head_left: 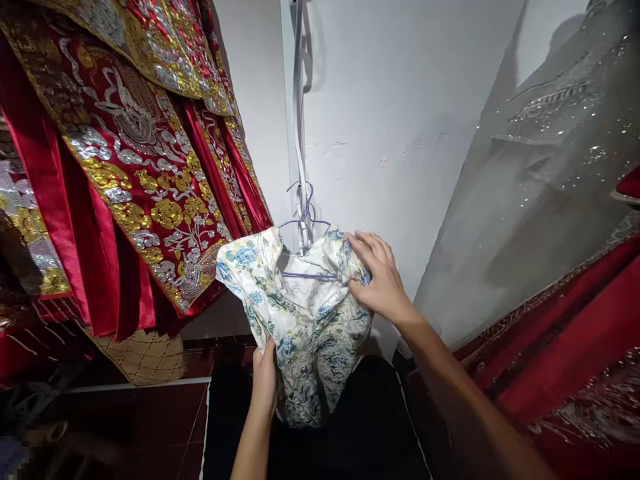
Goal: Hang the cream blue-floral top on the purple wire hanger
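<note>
A cream floral garment with blue flowers hangs on a thin purple wire hanger in front of the white wall. My left hand grips the garment's lower left edge from below, fingers closed round the cloth. At the garment's upper right shoulder my right hand pinches the fabric, its fingers lying over the cloth. The hanger's hook sits beside a white strap that runs down the wall.
Red robes with gold and silver embroidery hang at the left. A grey sequined gown and red fabric fill the right. A woven gold item lies low at the left, above a dark red tiled floor.
</note>
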